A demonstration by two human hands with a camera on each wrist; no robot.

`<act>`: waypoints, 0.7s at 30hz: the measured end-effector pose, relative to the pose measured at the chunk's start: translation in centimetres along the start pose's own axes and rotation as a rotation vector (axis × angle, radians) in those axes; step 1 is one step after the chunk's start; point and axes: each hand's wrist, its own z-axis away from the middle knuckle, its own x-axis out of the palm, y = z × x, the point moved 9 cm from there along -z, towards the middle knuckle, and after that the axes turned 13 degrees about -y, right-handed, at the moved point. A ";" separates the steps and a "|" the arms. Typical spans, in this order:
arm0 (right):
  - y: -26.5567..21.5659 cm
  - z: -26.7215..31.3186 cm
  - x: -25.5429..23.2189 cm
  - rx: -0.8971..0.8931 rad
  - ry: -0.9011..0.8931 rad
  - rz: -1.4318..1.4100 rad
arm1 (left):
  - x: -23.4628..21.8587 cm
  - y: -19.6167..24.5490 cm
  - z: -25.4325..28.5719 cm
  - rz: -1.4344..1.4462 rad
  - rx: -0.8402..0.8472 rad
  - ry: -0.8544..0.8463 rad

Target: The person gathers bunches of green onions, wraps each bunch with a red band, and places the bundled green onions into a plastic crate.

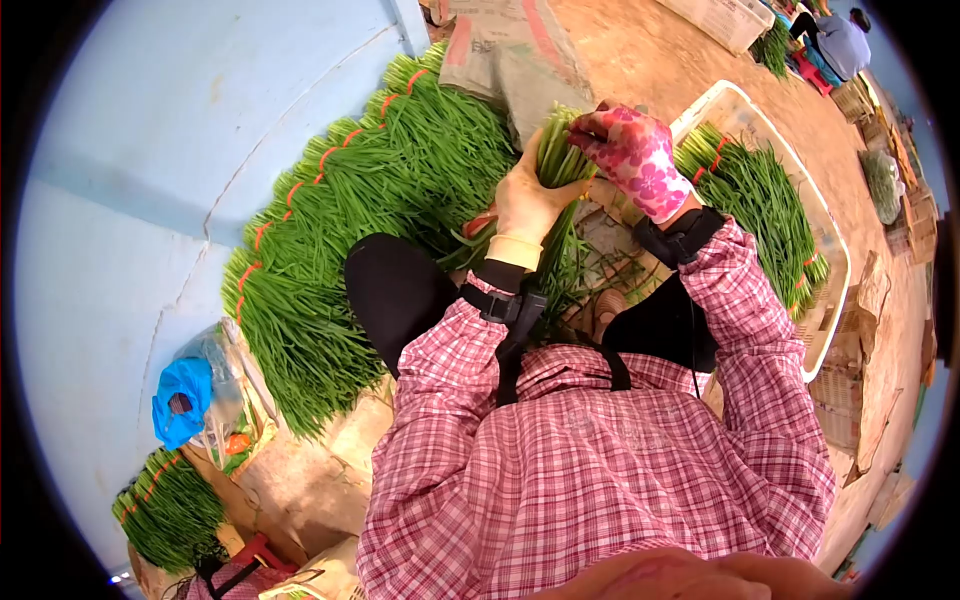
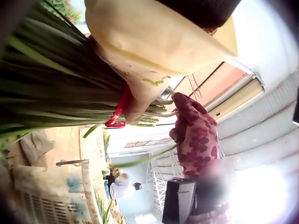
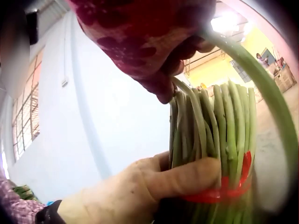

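Bundle of green stalks [image 3: 233, 126], one: upright before the seated person, between the two hands; pale cut ends uppermost, nearly level, darker leaves hanging below; bound by a glossy red band [image 3: 244, 179], no lettering readable on it. Left hand [image 1: 528, 205], pale yellow cuff: wrapped round the bundle, thumb laid across the stalks at the band. Right hand [image 1: 640, 160], pink flower-print glove: fingertips drawn together at the cut ends, pinching a loose stalk [image 3: 264, 77] that arches outward. Heap of banded bundles [image 1: 370, 190]: beside the person, against the pale blue wall [image 1: 130, 130]. White crate [image 1: 832, 225]: at the right, holding banded greens [image 1: 760, 195]. Grey sack [image 1: 515, 50]: beyond the heap, reddish stripes, printed characters too small to read. Distant person [image 1: 845, 45]: pale blue top.
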 end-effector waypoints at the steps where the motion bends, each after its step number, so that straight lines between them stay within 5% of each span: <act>1: 0.0 -0.1 0.4 -0.012 0.020 0.018 | -0.1 -0.3 0.0 -0.037 -0.010 -0.005; 4: 0.3 0.1 -1.8 0.018 0.112 -0.177 | -0.7 0.4 0.2 -0.118 -0.015 -0.002; 6: 1.8 1.1 -5.0 0.110 0.158 -0.628 | -0.9 -0.6 0.1 0.062 0.008 -0.012; 8: 3.8 2.5 -8.1 0.026 0.266 -0.891 | -1.4 -2.3 -0.1 0.146 0.005 -0.003; 10: 3.0 3.4 -11.6 -0.360 0.220 -1.160 | -2.4 -4.3 -0.1 0.133 -0.029 0.019; 11: 4.5 4.8 -12.9 -0.454 0.185 -1.298 | -3.5 -5.3 0.0 -0.010 -0.077 0.060; 14: 0.4 6.0 -11.9 -0.802 -0.399 -1.462 | -5.4 -3.9 0.9 -0.139 -0.181 0.151; 16: -0.3 4.9 -8.3 -0.213 -0.378 -0.817 | -5.4 -3.9 0.5 -0.121 -0.113 0.180; 21: -0.6 -1.2 -0.2 -0.086 0.048 -0.145 | -3.3 0.8 0.4 -0.282 0.006 0.198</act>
